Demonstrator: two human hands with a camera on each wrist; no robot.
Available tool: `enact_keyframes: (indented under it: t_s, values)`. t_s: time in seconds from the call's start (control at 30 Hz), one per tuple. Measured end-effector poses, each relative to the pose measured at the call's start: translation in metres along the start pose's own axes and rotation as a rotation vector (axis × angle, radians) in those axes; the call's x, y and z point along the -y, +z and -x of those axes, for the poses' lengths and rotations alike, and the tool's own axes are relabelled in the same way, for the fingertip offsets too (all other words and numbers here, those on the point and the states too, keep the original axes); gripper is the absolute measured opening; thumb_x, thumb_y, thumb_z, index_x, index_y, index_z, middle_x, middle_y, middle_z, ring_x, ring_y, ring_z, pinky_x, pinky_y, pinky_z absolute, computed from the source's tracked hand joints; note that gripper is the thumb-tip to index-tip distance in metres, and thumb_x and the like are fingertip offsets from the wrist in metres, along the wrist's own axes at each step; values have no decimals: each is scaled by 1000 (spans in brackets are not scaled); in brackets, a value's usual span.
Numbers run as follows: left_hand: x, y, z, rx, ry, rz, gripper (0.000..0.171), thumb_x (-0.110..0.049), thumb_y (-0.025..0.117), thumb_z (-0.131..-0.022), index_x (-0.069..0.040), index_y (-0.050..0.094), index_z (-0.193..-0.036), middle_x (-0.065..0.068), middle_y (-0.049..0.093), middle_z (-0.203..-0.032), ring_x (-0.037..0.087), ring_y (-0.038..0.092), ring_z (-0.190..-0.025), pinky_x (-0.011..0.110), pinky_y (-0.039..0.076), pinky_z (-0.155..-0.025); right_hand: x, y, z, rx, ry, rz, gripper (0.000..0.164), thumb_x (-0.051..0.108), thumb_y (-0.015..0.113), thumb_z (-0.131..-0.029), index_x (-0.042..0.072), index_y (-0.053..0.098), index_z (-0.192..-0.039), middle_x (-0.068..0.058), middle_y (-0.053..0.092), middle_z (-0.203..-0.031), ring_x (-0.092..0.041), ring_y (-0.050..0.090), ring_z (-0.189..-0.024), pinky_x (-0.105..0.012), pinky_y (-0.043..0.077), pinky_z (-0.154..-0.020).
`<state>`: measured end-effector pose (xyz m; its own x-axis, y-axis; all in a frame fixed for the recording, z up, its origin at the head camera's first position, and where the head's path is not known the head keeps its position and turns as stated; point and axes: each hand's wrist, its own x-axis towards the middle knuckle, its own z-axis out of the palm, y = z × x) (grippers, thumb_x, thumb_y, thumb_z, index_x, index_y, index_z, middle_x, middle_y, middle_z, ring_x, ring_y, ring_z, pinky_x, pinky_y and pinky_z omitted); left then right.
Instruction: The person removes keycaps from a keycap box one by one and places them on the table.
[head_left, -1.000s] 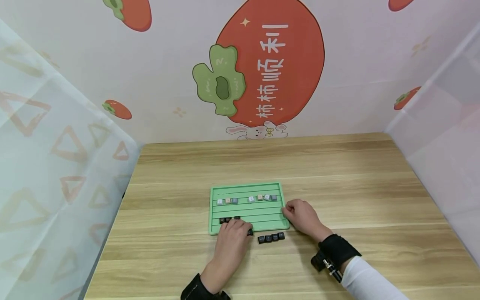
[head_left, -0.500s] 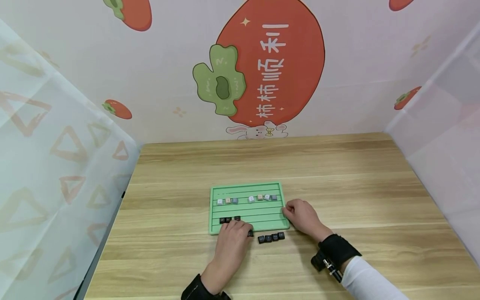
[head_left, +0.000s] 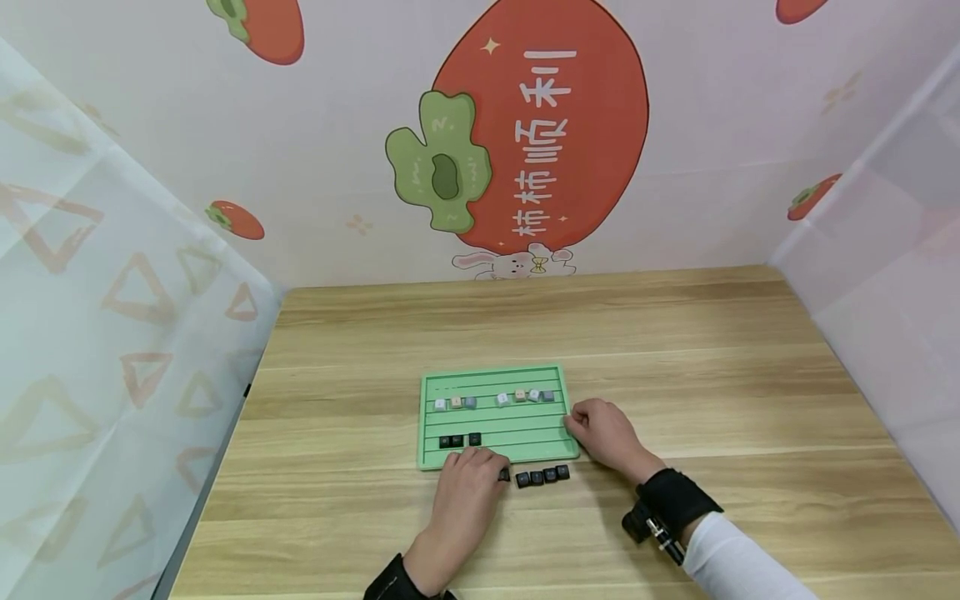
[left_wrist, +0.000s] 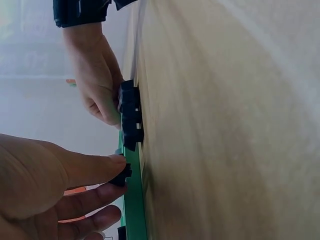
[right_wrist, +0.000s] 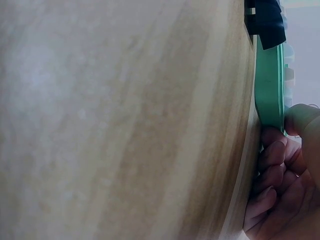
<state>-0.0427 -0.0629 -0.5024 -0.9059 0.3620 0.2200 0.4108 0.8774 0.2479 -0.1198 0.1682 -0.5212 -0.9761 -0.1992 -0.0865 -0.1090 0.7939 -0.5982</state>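
My left hand (head_left: 468,493) is at the near edge of the green tray (head_left: 517,423). In the left wrist view, its thumb and index finger pinch a black keycap (left_wrist: 121,176), with the other fingers spread loosely. My right hand (head_left: 609,435) grips the tray's right edge; in the right wrist view, the thumb lies over the rim and the fingers curl beneath it. Several black keycaps (head_left: 543,476) sit in a short row on the table before the tray. On the tray's near ridges are three black keycaps (head_left: 457,441).
Farther up the tray stand a left group of three light and grey keycaps (head_left: 455,402) and a right group of several (head_left: 525,397). The wooden table (head_left: 360,358) meets a printed backdrop (head_left: 337,167) behind, with white sheets on both sides.
My left hand has shifted slightly toward the near side with the pinched keycap, uncovering more of the black keycaps on the tray. The right hand stays on the tray's edge.
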Motion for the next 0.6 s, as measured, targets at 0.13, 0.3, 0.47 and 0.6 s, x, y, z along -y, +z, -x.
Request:
enact_keyframes:
  t_s: [0.13,0.3,0.47,0.6]
  values:
    - [0,2,1,23,0,6,22,-21,77,-70,-19,73,-91,-5,70,-91,13,58,-83,28,39,-67,-1,0,0,1,0,1,41,25,56,-90,13,42,-53,5,30,-49,-12,31,-46,-27,26,-53]
    - [-1,3,1,43,1,6,21,-21,77,-70,-19,73,-91,-6,70,-90,12,58,-82,28,38,-66,-1,1,0,5,4,1,41,25,56,-90,13,42,-53,6,30,-49,-12,31,-46,-27,26,-52]
    - [-2,3,2,55,2,-6,21,-22,77,-70,-19,73,-90,-6,71,-89,12,58,-81,27,38,-66,0,1,0,1,4,-3,41,24,57,-90,13,42,-53,6,29,-49,-11,31,-46,-27,26,-53]
    - [-3,3,2,45,12,-18,20,-22,78,-69,-19,73,-88,-6,70,-88,12,58,-80,28,39,-66,0,1,0,-2,2,-3,41,24,57,-90,13,41,-53,6,29,-49,-11,31,-46,-27,26,-53]
